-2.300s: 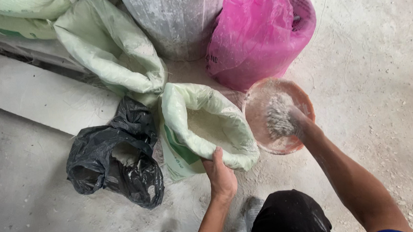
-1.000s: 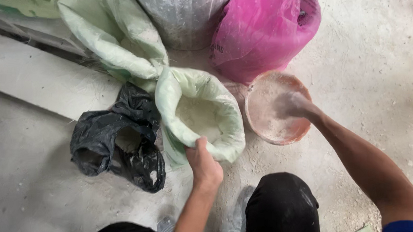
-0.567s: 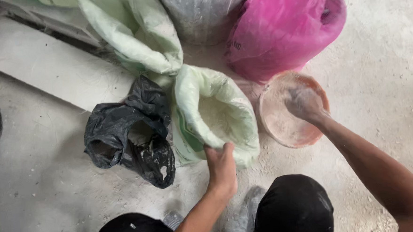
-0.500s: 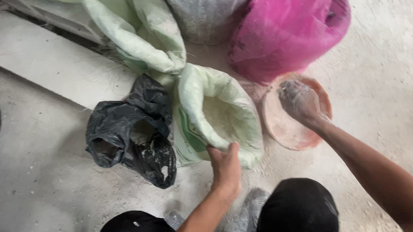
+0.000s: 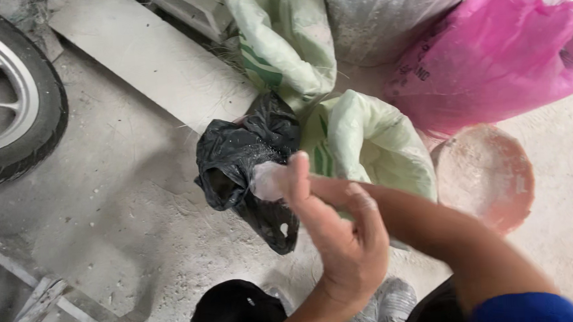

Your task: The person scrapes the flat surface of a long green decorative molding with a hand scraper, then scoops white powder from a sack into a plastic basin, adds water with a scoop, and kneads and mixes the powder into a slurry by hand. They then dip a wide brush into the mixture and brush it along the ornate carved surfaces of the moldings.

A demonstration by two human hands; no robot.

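Right now the left hand (image 5: 343, 243) is raised in front of the person, palm side turned up, fingers loosely together and curled, holding nothing that shows. The right hand (image 5: 271, 180) crosses over it from the far side; its fingertips are pale with powder and blurred, so I cannot tell whether they pinch anything or are merely pressed together. The two hands meet, apparently rubbing against each other.

Just behind them stands the pale green sack (image 5: 370, 143), its mouth rolled open, partly hidden by the right forearm. It looks like soft woven plastic, heavy with whatever fills it; I would judge that the rolled rim is the place to grip, and that the slick, dusty cloth would slide under dry fingers. Left of this sack, touching it, slumps a crumpled black plastic bag (image 5: 247, 163), thin and limp. Right of the sack sits a round reddish basin (image 5: 486, 173), dusted white inside. Behind the sack lean a second green sack (image 5: 287, 43), a grey one (image 5: 383, 15) and a pink sack (image 5: 496, 52). Well away to the left is a wheel (image 5: 9, 97) on the concrete floor (image 5: 125, 208).
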